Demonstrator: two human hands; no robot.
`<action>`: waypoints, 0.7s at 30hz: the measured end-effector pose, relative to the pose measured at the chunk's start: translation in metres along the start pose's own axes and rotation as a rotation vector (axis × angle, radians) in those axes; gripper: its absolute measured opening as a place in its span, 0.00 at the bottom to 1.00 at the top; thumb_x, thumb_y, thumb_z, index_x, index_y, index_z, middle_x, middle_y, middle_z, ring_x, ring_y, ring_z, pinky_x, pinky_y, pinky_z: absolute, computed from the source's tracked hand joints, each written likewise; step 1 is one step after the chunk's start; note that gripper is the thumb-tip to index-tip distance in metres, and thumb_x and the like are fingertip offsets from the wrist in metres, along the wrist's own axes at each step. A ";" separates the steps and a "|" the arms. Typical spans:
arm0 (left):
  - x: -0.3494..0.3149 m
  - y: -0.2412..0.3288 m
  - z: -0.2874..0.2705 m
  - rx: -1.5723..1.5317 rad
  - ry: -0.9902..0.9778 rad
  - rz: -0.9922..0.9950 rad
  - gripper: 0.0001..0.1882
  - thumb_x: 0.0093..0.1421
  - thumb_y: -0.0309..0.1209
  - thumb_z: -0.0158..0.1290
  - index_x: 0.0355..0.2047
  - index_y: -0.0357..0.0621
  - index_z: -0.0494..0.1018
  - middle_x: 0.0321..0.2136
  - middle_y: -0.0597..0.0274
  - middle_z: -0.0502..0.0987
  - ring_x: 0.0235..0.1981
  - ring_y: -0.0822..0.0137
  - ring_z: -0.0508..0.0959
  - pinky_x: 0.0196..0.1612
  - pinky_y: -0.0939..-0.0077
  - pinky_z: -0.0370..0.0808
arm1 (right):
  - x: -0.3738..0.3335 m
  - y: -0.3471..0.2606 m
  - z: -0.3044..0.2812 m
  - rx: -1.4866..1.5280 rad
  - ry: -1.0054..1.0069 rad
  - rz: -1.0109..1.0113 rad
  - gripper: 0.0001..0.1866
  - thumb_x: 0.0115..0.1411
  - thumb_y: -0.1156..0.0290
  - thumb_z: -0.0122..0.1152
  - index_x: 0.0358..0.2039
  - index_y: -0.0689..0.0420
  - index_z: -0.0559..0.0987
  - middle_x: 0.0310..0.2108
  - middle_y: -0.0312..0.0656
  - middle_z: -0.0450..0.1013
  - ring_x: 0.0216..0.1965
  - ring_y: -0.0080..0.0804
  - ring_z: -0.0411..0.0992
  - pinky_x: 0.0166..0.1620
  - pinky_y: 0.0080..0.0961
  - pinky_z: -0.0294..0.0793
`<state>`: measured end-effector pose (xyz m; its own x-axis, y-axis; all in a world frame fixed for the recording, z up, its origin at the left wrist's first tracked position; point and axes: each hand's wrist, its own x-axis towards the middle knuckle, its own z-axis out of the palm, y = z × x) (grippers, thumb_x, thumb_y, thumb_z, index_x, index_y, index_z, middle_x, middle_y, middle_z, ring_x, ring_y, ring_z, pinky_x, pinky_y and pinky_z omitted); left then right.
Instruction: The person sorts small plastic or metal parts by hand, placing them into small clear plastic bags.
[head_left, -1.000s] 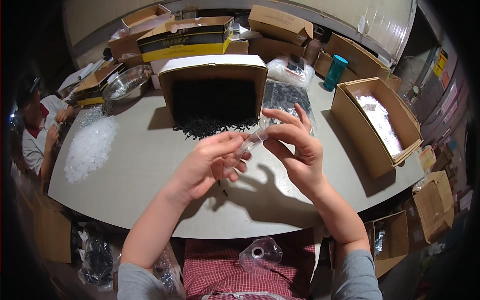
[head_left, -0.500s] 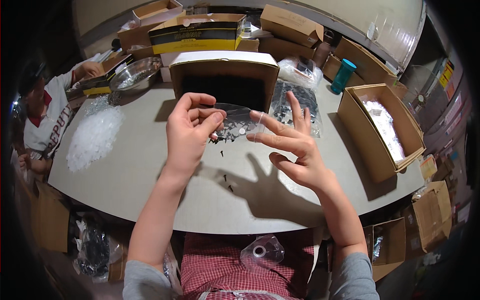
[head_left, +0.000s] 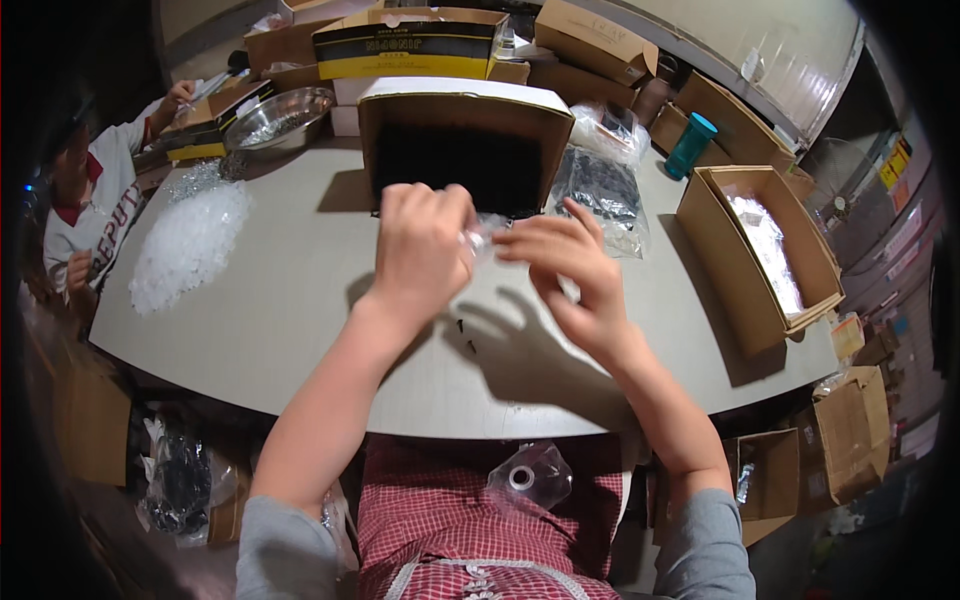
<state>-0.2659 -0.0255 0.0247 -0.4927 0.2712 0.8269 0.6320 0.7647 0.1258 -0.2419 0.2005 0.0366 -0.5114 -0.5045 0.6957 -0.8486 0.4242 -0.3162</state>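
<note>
A small clear plastic bag [head_left: 487, 229], crumpled and smeared by motion, sticks out from the fingers of my left hand [head_left: 425, 235], which is closed on it. My right hand [head_left: 575, 270] is just to its right, fingers stretched out and thumb apart. Its fingertips come up to the bag; whether they touch it is blurred. Beyond both hands, a cardboard box [head_left: 465, 92] lies with its open side toward me, dark inside with a black mass. Two small black screws [head_left: 461, 326] rest on the table [head_left: 330, 350] below my hands.
Clear plastic pieces [head_left: 190, 245] form a pile at left, near a metal bowl [head_left: 278, 122]. Flat plastic bags with dark contents [head_left: 600, 190] lie right of the box. A teal bottle [head_left: 690, 146] and an open carton [head_left: 745, 270] stand at right. Another person [head_left: 95, 215] sits at far left.
The bag, spread flat between both hands before, is now bunched at my left hand. My left hand has turned over and moved right. The view has shifted slightly.
</note>
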 end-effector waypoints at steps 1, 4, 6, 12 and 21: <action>0.000 -0.006 0.003 0.023 0.044 -0.120 0.10 0.52 0.23 0.66 0.30 0.44 0.74 0.27 0.56 0.76 0.35 0.51 0.76 0.48 0.57 0.70 | 0.004 0.004 0.006 0.066 0.031 0.104 0.24 0.52 0.84 0.56 0.47 0.53 0.88 0.54 0.40 0.83 0.61 0.39 0.76 0.73 0.46 0.56; 0.003 -0.011 -0.001 0.006 0.054 -0.273 0.11 0.55 0.28 0.69 0.30 0.44 0.75 0.26 0.57 0.77 0.35 0.51 0.75 0.46 0.55 0.70 | 0.015 0.021 0.024 0.389 -0.024 0.340 0.19 0.56 0.84 0.58 0.48 0.61 0.86 0.55 0.44 0.82 0.60 0.40 0.77 0.65 0.33 0.71; -0.006 -0.005 -0.001 0.009 0.011 -0.293 0.12 0.55 0.30 0.70 0.30 0.44 0.76 0.26 0.59 0.78 0.35 0.52 0.76 0.45 0.55 0.72 | 0.015 0.019 0.031 0.411 -0.016 0.358 0.20 0.57 0.84 0.58 0.48 0.61 0.86 0.54 0.45 0.82 0.59 0.38 0.77 0.64 0.34 0.71; -0.011 -0.003 -0.001 -0.044 0.018 -0.386 0.11 0.56 0.30 0.70 0.30 0.45 0.76 0.26 0.60 0.79 0.35 0.53 0.77 0.47 0.58 0.72 | 0.022 -0.021 0.019 0.038 0.168 0.127 0.20 0.54 0.85 0.57 0.44 0.55 0.87 0.47 0.41 0.82 0.55 0.43 0.74 0.60 0.39 0.72; -0.013 0.008 0.000 -0.117 0.006 -0.048 0.08 0.51 0.23 0.64 0.29 0.45 0.75 0.27 0.58 0.80 0.36 0.53 0.78 0.51 0.57 0.71 | 0.005 -0.027 0.023 0.077 -0.079 0.125 0.27 0.45 0.78 0.54 0.48 0.52 0.85 0.56 0.37 0.80 0.73 0.47 0.62 0.76 0.62 0.39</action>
<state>-0.2550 -0.0228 0.0149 -0.5204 0.2319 0.8218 0.6736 0.7030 0.2282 -0.2245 0.1692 0.0339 -0.6198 -0.5102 0.5963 -0.7842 0.4301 -0.4472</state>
